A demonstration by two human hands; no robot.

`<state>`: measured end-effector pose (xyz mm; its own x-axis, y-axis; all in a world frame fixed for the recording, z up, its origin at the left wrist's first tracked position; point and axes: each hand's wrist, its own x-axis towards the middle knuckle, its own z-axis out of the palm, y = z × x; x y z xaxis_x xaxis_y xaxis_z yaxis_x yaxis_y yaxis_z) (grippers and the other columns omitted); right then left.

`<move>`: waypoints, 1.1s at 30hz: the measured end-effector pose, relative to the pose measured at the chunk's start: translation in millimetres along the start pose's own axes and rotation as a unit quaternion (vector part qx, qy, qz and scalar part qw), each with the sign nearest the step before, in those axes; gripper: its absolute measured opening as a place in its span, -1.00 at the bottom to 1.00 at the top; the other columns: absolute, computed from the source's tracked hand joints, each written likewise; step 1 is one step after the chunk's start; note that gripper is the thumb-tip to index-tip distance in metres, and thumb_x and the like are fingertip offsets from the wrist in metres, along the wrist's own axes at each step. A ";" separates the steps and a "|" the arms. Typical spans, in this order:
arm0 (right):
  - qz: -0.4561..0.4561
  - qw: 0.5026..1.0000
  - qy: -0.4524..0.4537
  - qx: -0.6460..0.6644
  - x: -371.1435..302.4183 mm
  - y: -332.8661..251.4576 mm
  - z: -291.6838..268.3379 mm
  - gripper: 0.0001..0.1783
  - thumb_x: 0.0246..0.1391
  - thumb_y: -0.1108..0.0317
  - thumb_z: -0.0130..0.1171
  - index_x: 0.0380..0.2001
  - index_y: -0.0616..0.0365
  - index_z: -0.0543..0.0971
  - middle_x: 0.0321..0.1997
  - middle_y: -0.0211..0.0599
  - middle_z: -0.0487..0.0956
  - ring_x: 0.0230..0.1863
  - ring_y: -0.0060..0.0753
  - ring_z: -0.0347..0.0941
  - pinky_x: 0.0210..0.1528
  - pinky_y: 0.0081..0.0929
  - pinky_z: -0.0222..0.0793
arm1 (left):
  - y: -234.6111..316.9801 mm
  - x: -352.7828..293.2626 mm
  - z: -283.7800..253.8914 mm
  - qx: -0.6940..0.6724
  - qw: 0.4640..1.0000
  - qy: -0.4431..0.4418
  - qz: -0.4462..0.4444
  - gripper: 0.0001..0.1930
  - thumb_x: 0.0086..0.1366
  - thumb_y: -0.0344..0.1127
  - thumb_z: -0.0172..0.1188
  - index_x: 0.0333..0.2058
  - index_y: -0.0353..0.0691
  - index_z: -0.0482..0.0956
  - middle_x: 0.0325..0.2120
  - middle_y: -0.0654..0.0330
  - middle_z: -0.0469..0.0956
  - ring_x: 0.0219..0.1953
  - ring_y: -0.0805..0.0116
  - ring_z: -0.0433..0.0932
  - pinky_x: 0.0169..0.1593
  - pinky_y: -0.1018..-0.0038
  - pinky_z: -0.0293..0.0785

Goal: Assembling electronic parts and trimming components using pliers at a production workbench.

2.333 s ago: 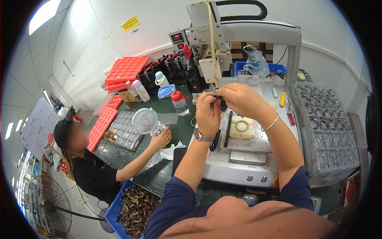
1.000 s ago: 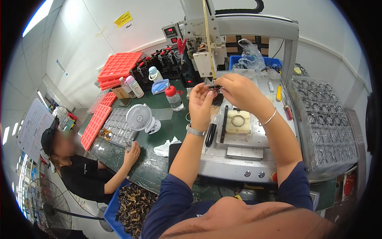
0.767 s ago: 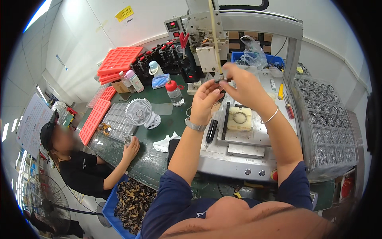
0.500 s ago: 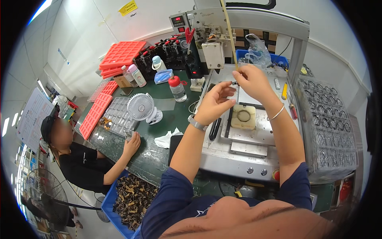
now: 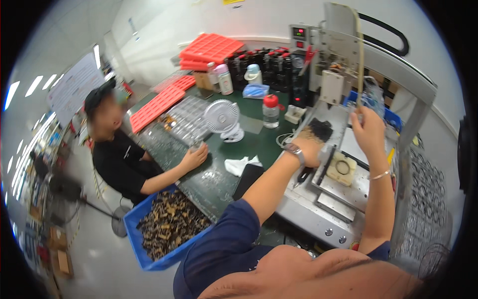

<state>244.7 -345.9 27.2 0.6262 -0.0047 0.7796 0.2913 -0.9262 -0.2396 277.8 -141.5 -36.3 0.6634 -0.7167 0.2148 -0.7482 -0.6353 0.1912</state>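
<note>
My right hand is closed, thumb against fingers, at the lower end of a pale yellow tube that hangs beside the machine head. Lower and to the left, my left hand reaches over the left side of the machine bed. Its fingers are blurred and partly hidden, so what it holds cannot be made out. Just beyond it lies a dark bristly patch, its kind unclear. A black pen-like tool lies below that hand. Between my arms, a cream block with a round ring in it sits on the metal plate.
A white fan, a red-capped bottle and a white tissue stand or lie on the green table. A co-worker sits at left beside a blue bin of small parts. Clear trays are stacked at right.
My view has swung left. My hands, close together before, are apart: the left has dropped down and left toward the dark patch, while the right stays by the tube's lower end.
</note>
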 end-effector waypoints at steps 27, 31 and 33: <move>0.077 0.941 -0.121 0.308 0.6 1.6 4.9 -0.65 0.18 0.20 0.15 -0.28 0.36 0.57 -0.38 -0.36 0.55 -0.33 -0.58 0.40 -0.21 -0.57 0.33 | 20.5 16.6 12.9 -0.350 0.916 0.192 -0.035 -0.60 0.16 -0.22 0.21 -0.20 -0.40 0.31 -0.37 -0.16 0.54 -0.29 -0.05 0.56 -0.21 0.22 0.46; 0.095 0.930 -0.135 0.329 1.2 -4.3 6.7 -0.67 0.18 0.22 0.17 -0.29 0.36 0.58 -0.40 -0.39 0.54 -0.37 -0.64 0.38 -0.26 -0.62 0.32 | 15.5 17.2 16.0 -0.381 0.904 0.189 -0.049 -0.58 0.10 -0.32 0.19 -0.18 -0.41 0.22 -0.38 -0.17 0.50 -0.30 -0.05 0.55 -0.20 0.24 0.45; 0.092 0.932 -0.116 0.330 0.1 -1.3 4.1 -0.68 0.18 0.23 0.18 -0.30 0.35 0.58 -0.43 -0.43 0.51 -0.39 -0.69 0.35 -0.31 -0.66 0.30 | 16.6 22.0 20.3 -0.393 0.900 0.187 -0.036 -0.59 0.09 -0.34 0.19 -0.18 -0.40 0.22 -0.37 -0.15 0.49 -0.32 -0.02 0.55 -0.20 0.25 0.45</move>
<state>247.4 -343.2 25.2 0.8272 0.0125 0.5618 0.4969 -0.4833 -0.7208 280.0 -173.7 -47.8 0.7737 -0.4413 0.4545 -0.5698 -0.1713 0.8037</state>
